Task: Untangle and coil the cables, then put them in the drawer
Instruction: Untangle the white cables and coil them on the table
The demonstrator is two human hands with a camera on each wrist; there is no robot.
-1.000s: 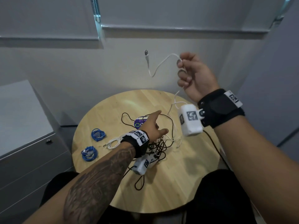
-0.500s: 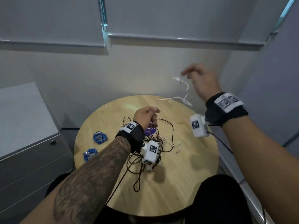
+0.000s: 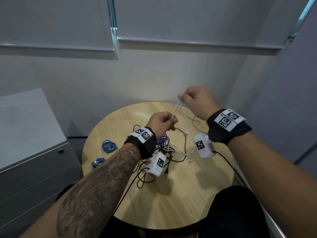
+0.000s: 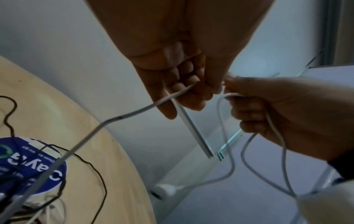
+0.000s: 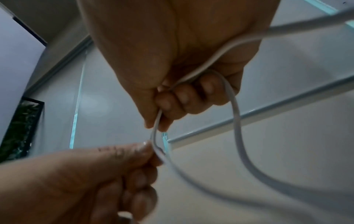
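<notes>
Table (image 3: pixel 180 200) round, wooden; black cable tangle (image 3: pixel 154 162) at its centre, two blue coils (image 3: pixel 109 146) near left edge. Your right hand (image 3: pixel 197 102) and left hand (image 3: pixel 163 121) each pinch white cable (image 3: pixel 175 109), raised above far edge.

Legible print is confined to one item. A round blue and white packet (image 4: pixel 30 165) lying on the counter (image 4: pixel 57 118) under the black cables (image 4: pixel 91 166) carries large white lettering, seen upside down in the left wrist view; the letters "ay" can be made out, the rest is cut off or covered. A line of small white print runs beside it, too blurred to read. A green and white ring emblem sits at the packet's left edge. The wrist bands (image 3: pixel 228 120) and the white camera boxes (image 3: pixel 158 164) bear square black and white coded markers, without readable words. No other text is legible.
</notes>
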